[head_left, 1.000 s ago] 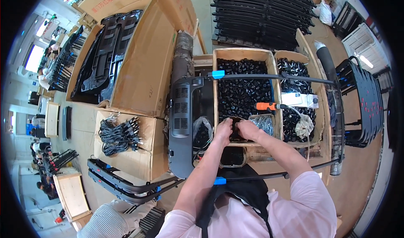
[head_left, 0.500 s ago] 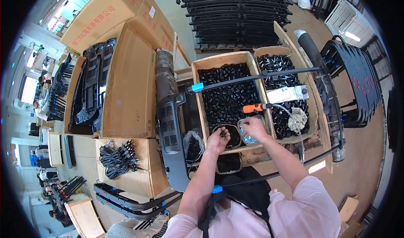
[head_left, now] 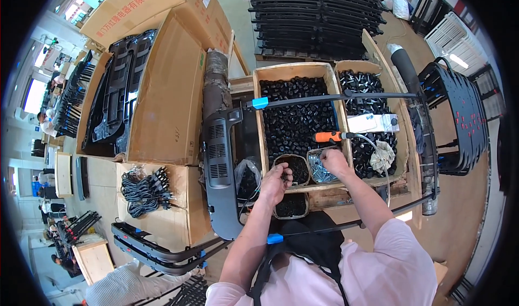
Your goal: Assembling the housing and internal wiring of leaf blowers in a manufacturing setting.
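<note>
My left hand [head_left: 275,185] is curled palm-up at the left edge of a small tub of tiny black parts [head_left: 296,168]; small dark bits seem to show at its fingertips, too small to name. My right hand [head_left: 336,162] has its fingers bunched at a tub of silver screws [head_left: 320,172], with the fingertips partly hidden. A black frame with a vented end panel [head_left: 218,160] and blue clips [head_left: 260,103] lies across the wooden boxes around my arms. Just beyond my right hand rests an orange-and-black power screwdriver [head_left: 327,137].
A wooden box [head_left: 294,68] holds black round knobs. Beside it, another box contains black-and-silver bolts [head_left: 361,82], a white carton [head_left: 373,123] and a crumpled cloth [head_left: 383,157]. Cardboard boxes [head_left: 162,95], bundled black cables [head_left: 145,191] and stacked black frames [head_left: 319,24] stand around. A person [head_left: 121,287] is at lower left.
My right hand has moved down into the screw tub with its fingers bunched. My left hand has turned slightly, fingers more closed. The whole view has shifted a little; a person's striped clothing shows more.
</note>
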The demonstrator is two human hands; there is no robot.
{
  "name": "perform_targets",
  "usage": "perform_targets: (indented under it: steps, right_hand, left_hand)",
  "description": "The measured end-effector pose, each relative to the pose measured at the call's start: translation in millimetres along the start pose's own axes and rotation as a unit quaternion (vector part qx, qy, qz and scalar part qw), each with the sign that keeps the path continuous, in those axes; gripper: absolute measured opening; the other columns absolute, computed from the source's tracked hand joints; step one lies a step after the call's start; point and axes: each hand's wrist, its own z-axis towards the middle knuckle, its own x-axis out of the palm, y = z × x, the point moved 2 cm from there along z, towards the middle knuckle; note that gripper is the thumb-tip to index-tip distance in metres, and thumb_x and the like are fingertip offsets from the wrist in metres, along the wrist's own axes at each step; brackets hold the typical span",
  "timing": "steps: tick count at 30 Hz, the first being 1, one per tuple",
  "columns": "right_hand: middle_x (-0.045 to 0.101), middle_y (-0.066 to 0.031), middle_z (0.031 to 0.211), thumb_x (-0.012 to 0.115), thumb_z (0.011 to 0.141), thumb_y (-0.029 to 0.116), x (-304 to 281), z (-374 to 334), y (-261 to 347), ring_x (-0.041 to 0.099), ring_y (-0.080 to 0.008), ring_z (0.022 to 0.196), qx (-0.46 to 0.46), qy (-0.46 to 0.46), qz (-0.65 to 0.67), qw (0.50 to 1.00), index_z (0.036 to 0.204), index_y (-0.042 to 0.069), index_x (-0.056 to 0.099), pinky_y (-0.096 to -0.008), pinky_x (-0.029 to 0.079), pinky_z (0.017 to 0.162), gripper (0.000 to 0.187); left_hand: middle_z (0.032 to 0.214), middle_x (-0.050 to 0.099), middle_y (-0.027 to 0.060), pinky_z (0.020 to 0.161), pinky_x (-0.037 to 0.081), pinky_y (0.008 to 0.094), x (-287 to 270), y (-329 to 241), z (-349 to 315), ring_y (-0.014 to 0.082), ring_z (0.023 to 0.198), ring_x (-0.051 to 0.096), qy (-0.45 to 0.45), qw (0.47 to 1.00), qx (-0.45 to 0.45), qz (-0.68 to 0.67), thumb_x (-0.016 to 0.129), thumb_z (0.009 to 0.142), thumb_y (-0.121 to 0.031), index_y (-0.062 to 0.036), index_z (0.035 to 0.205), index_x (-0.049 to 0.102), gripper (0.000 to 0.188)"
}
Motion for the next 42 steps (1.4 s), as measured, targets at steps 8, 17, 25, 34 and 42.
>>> perform_targets:
  steps: [8, 17, 25, 34, 42]
  right_hand:
    - [0.073, -0.0230, 0.108, 0.068, 0.085, 0.012, 23.4, 7.0, 18.1, 0.070, -0.0436, 0.104, -0.057, 0.063, -0.116, 0.990, 0.107, 0.003, 0.073, -0.0529, 0.055, 0.093, 0.024]
    - [0.075, -0.0211, 0.097, 0.068, 0.091, 0.019, -19.4, -21.4, 46.7, 0.074, -0.0355, 0.093, 0.056, -0.002, 0.141, 0.988, 0.101, 0.000, 0.074, -0.0436, 0.057, 0.085, 0.021]
    - [0.073, -0.0061, 0.091, 0.071, 0.095, 0.012, -24.2, -46.9, 93.1, 0.065, -0.0125, 0.069, 0.073, 0.057, 0.421, 0.902, 0.114, -0.002, 0.071, -0.0289, 0.055, 0.063, 0.024]
    - [0.063, 0.0005, 0.085, 0.082, 0.086, 0.014, 18.7, 29.7, -44.2, 0.055, -0.0091, 0.061, 0.220, -0.176, 0.545, 0.790, 0.126, 0.007, 0.064, -0.0263, 0.042, 0.051, 0.044]
    - [0.065, -0.0031, 0.119, 0.083, 0.085, 0.007, 52.6, 80.7, -14.4, 0.062, -0.0150, 0.107, 0.006, -0.266, 0.459, 0.847, 0.145, 0.004, 0.054, -0.0317, 0.049, 0.098, 0.066]
  left_hand:
    - [0.101, 0.070, 0.0036, 0.072, 0.055, 0.0293, 0.4, 9.9, 5.9, 0.0158, 0.084, 0.066, -0.033, 0.999, -0.004, -0.026, 0.054, 0.112, -0.030, -0.0079, 0.123, 0.065, 0.027]
    - [0.103, 0.071, 0.0067, 0.075, 0.059, 0.0329, 2.7, 22.1, 29.5, 0.0191, 0.086, 0.069, -0.074, 0.996, -0.019, -0.043, 0.045, 0.114, -0.035, -0.0048, 0.123, 0.065, 0.037]
    - [0.095, 0.070, 0.0041, 0.072, 0.056, 0.0332, 9.1, 36.4, 51.1, 0.0174, 0.079, 0.064, -0.026, 0.994, -0.058, -0.088, 0.048, 0.113, -0.043, -0.0071, 0.110, 0.068, 0.041]
    - [0.070, 0.055, -0.0025, 0.056, 0.040, 0.0284, 15.4, 24.5, 8.9, 0.0120, 0.058, 0.050, 0.033, 0.998, 0.030, 0.040, 0.060, 0.108, -0.038, -0.0066, 0.113, 0.070, 0.034]
    - [0.088, 0.066, -0.0028, 0.060, 0.046, 0.0257, -14.3, 42.9, -31.2, 0.0084, 0.070, 0.058, -0.031, 0.999, 0.006, 0.010, 0.059, 0.109, -0.039, -0.0122, 0.111, 0.068, 0.028]
